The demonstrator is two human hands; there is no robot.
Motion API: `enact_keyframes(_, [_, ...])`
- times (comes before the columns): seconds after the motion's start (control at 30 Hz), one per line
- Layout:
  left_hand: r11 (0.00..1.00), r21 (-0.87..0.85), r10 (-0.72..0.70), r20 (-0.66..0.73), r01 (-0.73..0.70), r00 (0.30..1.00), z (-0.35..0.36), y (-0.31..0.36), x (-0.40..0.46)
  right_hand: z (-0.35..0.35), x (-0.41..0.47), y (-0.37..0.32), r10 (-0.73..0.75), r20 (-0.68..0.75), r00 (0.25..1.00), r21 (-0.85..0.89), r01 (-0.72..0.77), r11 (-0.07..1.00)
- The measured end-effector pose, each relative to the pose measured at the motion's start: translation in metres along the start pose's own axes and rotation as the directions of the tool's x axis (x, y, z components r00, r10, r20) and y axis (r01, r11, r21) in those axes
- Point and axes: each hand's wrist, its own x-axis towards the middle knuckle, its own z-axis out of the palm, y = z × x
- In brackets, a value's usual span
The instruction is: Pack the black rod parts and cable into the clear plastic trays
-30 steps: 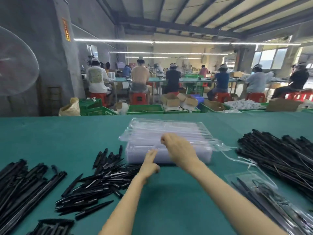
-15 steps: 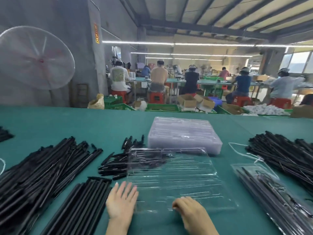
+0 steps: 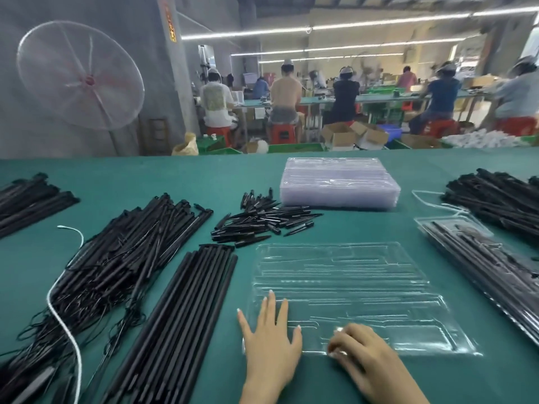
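Since the earlier frame, tray and hands barely shifted; camera tipped down, so more table (image 3: 204, 173) showed up front. Left to right: far-left rod pile (image 3: 26, 199), white cord (image 3: 62, 313) looped over the tangled rods with cable (image 3: 122, 258), then a neat bundle of straight rods (image 3: 180, 310) and the short rod parts (image 3: 262, 220) behind it. Empty clear tray (image 3: 364, 290) lay flat front-centre. Left hand (image 3: 269, 342) lay flat, fingers straight and spread, fingertips on the tray's near-left corner, gripping nothing. Right hand (image 3: 367, 354) sat at the near edge, fingers curled on the rim; a real pinch couldn't be confirmed. Stack of trays (image 3: 339, 182) sat behind. Filled tray (image 3: 478, 258) and another rod pile (image 3: 501, 199) on the right.
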Motion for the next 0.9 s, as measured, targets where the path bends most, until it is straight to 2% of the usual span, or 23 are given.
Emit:
enact_keyframes(0.1, [0.998, 0.02, 0.064, 0.058, -0.065, 0.996, 0.0, -0.009, 0.004, 0.002, -0.004, -0.005, 0.032, -0.008, 0.999, 0.007, -0.032, 0.999])
enact_keyframes(0.17, [0.994, -0.033, 0.105, 0.089, -0.103, 0.99, -0.001, -0.015, 0.008, 0.002, -0.004, -0.007, 0.022, -0.002, 1.0, -0.01, -0.022, 1.0])
enact_keyframes(0.2, [0.988, -0.106, 0.12, 0.092, -0.11, 0.989, -0.003, -0.016, 0.01, 0.001, -0.003, -0.007, 0.019, -0.002, 1.0, -0.003, -0.019, 1.0])
enact_keyframes(0.23, [0.965, -0.243, 0.12, 0.062, -0.102, 0.991, -0.006, -0.019, 0.012, 0.002, -0.003, -0.005, 0.009, -0.006, 1.0, 0.007, -0.009, 1.0])
enact_keyframes(0.27, [0.898, -0.433, 0.078, -0.011, -0.075, 0.997, -0.013, -0.021, 0.016, 0.001, -0.001, -0.004, 0.024, 0.01, 1.0, 0.027, -0.024, 0.999])
enact_keyframes(0.3, [0.812, -0.582, -0.008, -0.092, -0.048, 0.996, -0.02, -0.025, 0.021, 0.001, 0.0, -0.003, 0.023, 0.018, 1.0, 0.056, -0.024, 0.998])
enact_keyframes(0.33, [0.788, -0.616, -0.121, -0.169, -0.009, 0.978, -0.027, -0.032, 0.028, 0.002, 0.001, -0.001, 0.021, 0.016, 1.0, 0.059, -0.022, 0.998])
enact_keyframes(0.37, [0.854, -0.518, -0.204, -0.248, 0.049, 0.947, -0.034, -0.04, 0.036, 0.002, 0.002, 0.0, 0.018, 0.013, 1.0, 0.056, -0.018, 0.998])
enact_keyframes(0.4, [0.927, -0.345, -0.26, -0.299, 0.15, 0.918, -0.039, -0.048, 0.044, 0.002, 0.003, -0.001, 0.021, 0.016, 1.0, 0.064, -0.022, 0.998])
enact_keyframes(0.47, [0.941, -0.064, -0.335, -0.292, 0.331, 0.896, -0.045, -0.063, 0.056, 0.002, 0.003, -0.001, 0.023, 0.015, 1.0, 0.076, -0.024, 0.997])
enact_keyframes(0.5, [0.93, 0.012, -0.351, -0.258, 0.366, 0.9, -0.045, -0.067, 0.059, 0.003, 0.002, 0.0, 0.025, 0.019, 1.0, 0.076, -0.026, 0.997])
enact_keyframes(0.7, [0.953, 0.154, -0.224, -0.226, 0.262, 0.948, -0.044, -0.072, 0.072, 0.005, 0.0, 0.003, 0.025, 0.108, 0.994, 0.076, -0.033, 0.997])
enact_keyframes(0.9, [0.946, 0.261, -0.149, -0.179, 0.193, 0.973, -0.05, -0.077, 0.078, 0.003, 0.001, 0.004, 0.013, 0.101, 0.995, 0.065, -0.02, 0.998])
